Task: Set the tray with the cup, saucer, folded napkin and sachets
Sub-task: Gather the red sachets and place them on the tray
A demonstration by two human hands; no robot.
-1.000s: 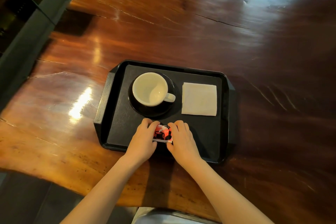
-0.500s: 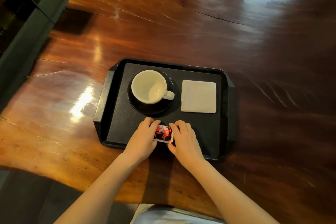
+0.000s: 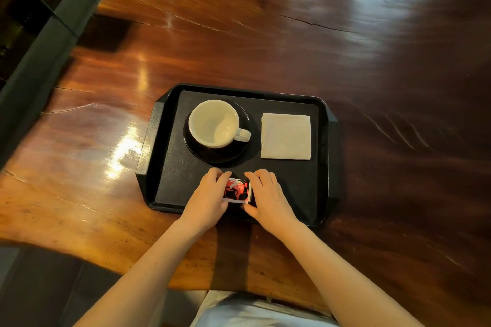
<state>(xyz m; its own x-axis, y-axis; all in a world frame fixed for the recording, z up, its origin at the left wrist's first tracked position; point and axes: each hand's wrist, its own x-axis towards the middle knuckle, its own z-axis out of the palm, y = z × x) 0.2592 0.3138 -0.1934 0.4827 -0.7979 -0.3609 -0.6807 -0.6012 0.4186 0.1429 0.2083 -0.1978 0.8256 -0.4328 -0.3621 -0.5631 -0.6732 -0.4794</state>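
A black tray [image 3: 159, 146] lies on the wooden table. On its left half a white cup [image 3: 214, 123] stands on a dark saucer [image 3: 225, 155], handle pointing right. A folded white napkin [image 3: 286, 136] lies flat on the right half. At the tray's front edge lie red, white and black sachets [image 3: 236, 190]. My left hand [image 3: 207, 200] holds their left side with curled fingers, and my right hand [image 3: 267, 198] holds their right side the same way. How many sachets there are is hidden by my fingers.
The glossy wooden table [image 3: 265, 42] stretches far beyond the tray, with long cracks in its top. A grey ledge [image 3: 39, 61] runs along the left edge. The table's near edge lies just below my wrists.
Both hands stay on the sachets at the tray's front; the sachets look a little squarer to the tray edge. Cup, saucer and napkin have not moved.
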